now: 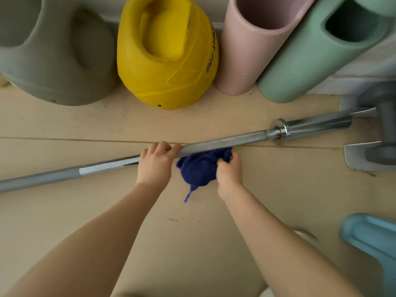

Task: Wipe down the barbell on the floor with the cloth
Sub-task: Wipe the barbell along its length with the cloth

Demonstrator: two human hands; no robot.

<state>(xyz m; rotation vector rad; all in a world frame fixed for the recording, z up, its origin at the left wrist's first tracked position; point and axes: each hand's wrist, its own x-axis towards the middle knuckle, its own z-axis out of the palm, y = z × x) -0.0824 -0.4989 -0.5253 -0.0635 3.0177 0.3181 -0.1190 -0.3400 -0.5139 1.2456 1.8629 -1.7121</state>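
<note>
Steel, grey and partly shiny, is the barbell [222, 142], which lies on the pale wooden floor [192, 221] and runs across the view from the lower left up to the right, where its collar and sleeve end near some grey metal equipment [379, 133]. The left hand [155, 166] holds the bar near its middle, with the fingers curled over the top of it. Just to the right, the right hand [229, 172] grips a dark blue cloth [201, 166], bunched up, with the fingers closed into the fabric. The upper edge of the cloth touches the near side of the bar, and a thin loose thread hangs down from its lower part. Both bare forearms reach in from the bottom edge. Behind the barbell, against the wall, stand a grey kettlebell [57, 54], a yellow kettlebell [167, 54], a pink rolled mat [252, 43] and a green rolled mat [321, 48] leaning to the right. A light blue object [372, 243] is at the lower right; I cannot tell what it is.
</note>
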